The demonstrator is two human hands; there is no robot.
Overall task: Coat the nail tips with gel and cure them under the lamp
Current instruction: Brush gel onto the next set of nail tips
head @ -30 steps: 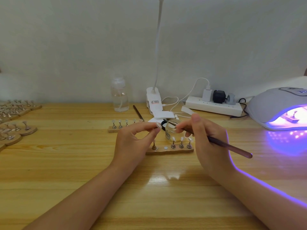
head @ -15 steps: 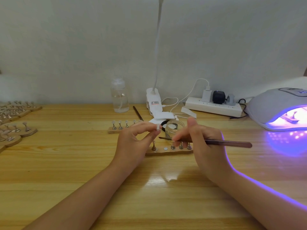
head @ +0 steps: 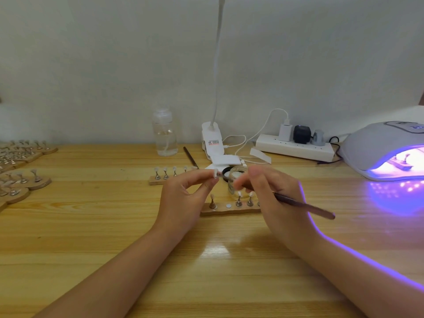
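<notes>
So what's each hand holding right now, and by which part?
Left hand pinches a nail tip, apparently by its stand, between thumb and fingers. Right hand grips the brush near its front end.

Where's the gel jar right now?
In the head view the gel jar stands at table centre, just behind the wooden strip of nail stands, partly hidden by the right hand, with its black lid lying beside it.
</notes>
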